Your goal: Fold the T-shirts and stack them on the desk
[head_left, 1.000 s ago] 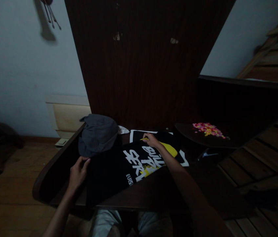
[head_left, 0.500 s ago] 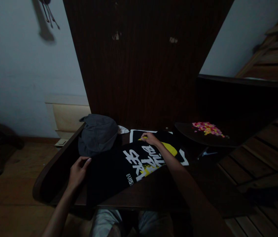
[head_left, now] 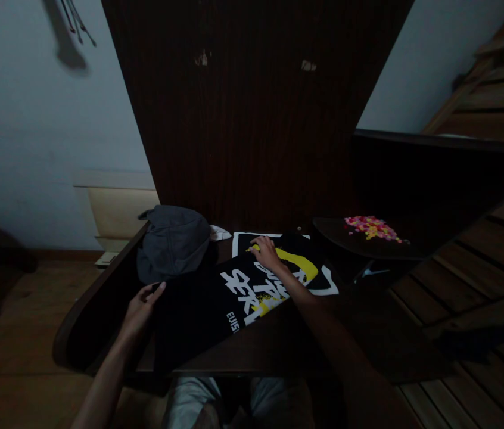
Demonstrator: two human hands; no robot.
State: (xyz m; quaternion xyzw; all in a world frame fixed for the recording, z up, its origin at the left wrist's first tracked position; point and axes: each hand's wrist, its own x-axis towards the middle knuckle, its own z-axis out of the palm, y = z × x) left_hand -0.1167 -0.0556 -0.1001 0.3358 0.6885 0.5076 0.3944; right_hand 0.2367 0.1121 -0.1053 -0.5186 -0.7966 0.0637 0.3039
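A folded black T-shirt [head_left: 189,316] with white lettering and a yellow curved print lies across a dark wooden desk. My left hand [head_left: 138,310] pinches its left corner between thumb and fingers. My right hand [head_left: 266,253] rests on the upper part of the cloth by the yellow print, fingers bent and slightly apart, with no fold visible between them. White-edged fabric shows at the shirt's far side and right end.
A grey cap [head_left: 174,244] sits at the desk's back left, beside a small white crumpled piece [head_left: 220,233]. Pink and yellow small pieces [head_left: 375,228] lie on a dark shelf at right. A tall dark panel [head_left: 252,131] rises behind the desk [head_left: 216,362].
My right hand has loosened its pinch on the shirt, and more of the yellow print shows flat. My left hand stays at the corner. The view has shifted slightly.
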